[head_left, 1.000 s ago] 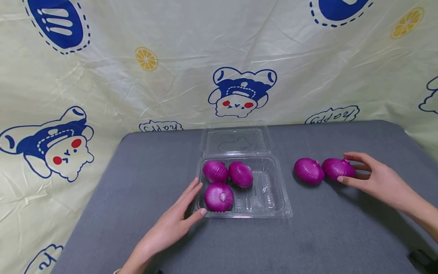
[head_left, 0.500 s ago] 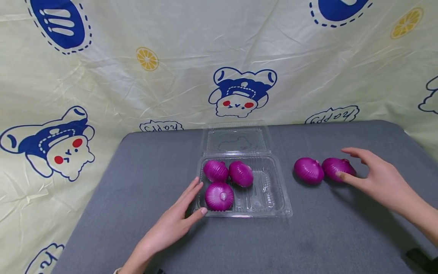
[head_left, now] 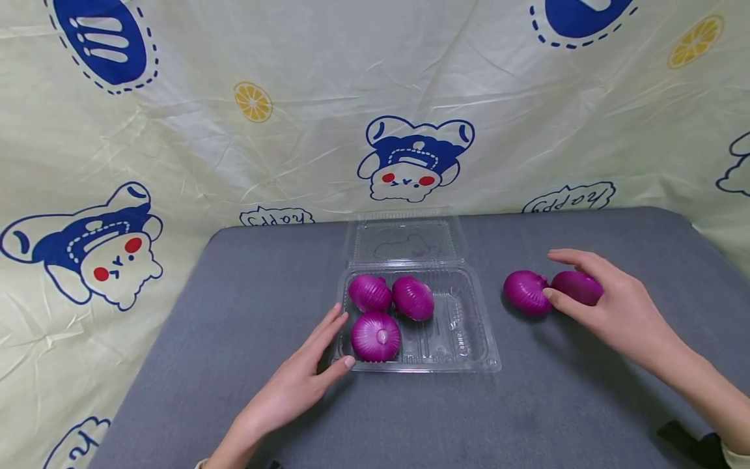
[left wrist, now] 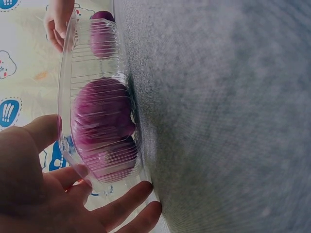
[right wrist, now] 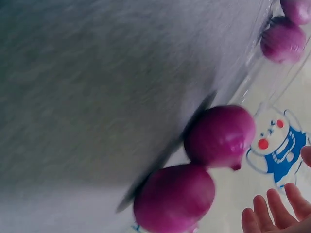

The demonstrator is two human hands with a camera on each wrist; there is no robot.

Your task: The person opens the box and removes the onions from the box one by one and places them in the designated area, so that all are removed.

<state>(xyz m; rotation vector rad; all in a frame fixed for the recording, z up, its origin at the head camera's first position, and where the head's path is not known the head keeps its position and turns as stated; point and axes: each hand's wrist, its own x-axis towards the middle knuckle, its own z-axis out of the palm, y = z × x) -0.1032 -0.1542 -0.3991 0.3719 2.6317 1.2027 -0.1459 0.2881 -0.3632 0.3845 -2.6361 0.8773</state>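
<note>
My left hand [head_left: 295, 387] touches the left side of a clear plastic clamshell box [head_left: 457, 358], its fingers spread along the wall and rim. Three purple onions sit in the box's left half: one at the back left [head_left: 369, 293], one beside it [head_left: 413, 298] and one in front [head_left: 375, 337]. My right hand [head_left: 615, 312] hovers above two more onions on the cloth, thumb and fingers apart, nothing held. The left onion [head_left: 524, 293] lies close beside the right onion [head_left: 577, 286], which the hand partly covers. In the right wrist view, my fingers [right wrist: 279, 208] are clear of both onions.
The box's lid [head_left: 404, 238] lies folded back behind it. A grey cloth [head_left: 410, 417] covers the table. A pale printed curtain [head_left: 305, 156] hangs along the far edge. A dark object [head_left: 688, 443] shows near my right wrist.
My right hand let go of the right-hand onion, lifted off it and moved left, towards the other loose onion. My left hand and the box have stayed put.
</note>
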